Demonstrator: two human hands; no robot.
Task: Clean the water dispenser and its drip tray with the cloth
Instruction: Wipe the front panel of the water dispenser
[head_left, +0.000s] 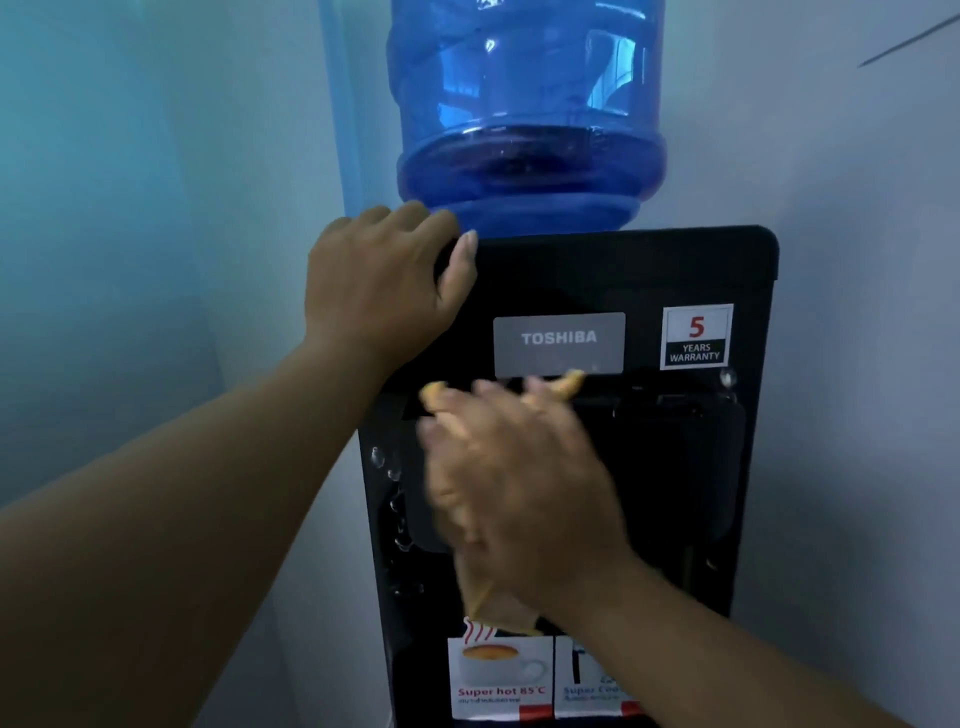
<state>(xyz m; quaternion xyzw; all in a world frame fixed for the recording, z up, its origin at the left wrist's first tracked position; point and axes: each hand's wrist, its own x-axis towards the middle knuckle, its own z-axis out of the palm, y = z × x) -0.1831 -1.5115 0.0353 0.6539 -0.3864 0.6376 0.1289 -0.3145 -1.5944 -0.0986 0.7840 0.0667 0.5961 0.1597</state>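
A black water dispenser (675, 270) stands against the wall, with a blue water bottle (530, 114) upside down on top. My left hand (384, 291) grips the dispenser's top left corner. My right hand (514, 488) presses a yellow cloth (485, 608) flat against the front panel, just below the grey brand plate (558, 343); the hand is blurred. Bits of cloth show above the fingers and below the palm. Water drops cling to the panel's left edge (387, 473). The drip tray is out of view.
A warranty sticker (696, 338) sits at the panel's upper right. Hot and cold labels (498, 675) are stuck lower on the front. Pale walls close in on the left (156, 260) and right (857, 312) of the dispenser.
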